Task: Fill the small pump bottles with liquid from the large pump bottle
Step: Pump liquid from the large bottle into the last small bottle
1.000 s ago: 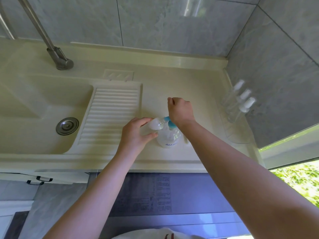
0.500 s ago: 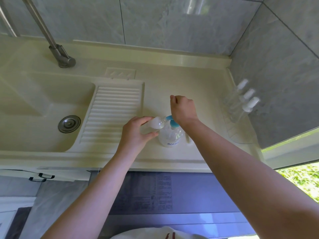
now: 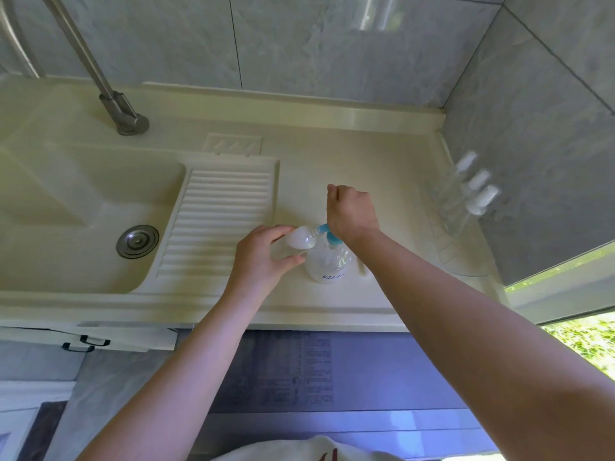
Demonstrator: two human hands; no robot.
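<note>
I'm gripping small bottle [image 3: 301,238] w/ left hand [image 3: 263,261] at big bottle [image 3: 327,263] spout; right hand [image 3: 351,212], fingers curled, pressing its pump [image 3: 327,231].

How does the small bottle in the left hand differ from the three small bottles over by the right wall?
The held small bottle is tipped on its side at the teal pump spout of the large pump bottle; the three small bottles by the wall stand apart, untouched. The held one shows no cap; those three carry white tops. The left hand grips one; no hand touches the others. All look clear.
</note>
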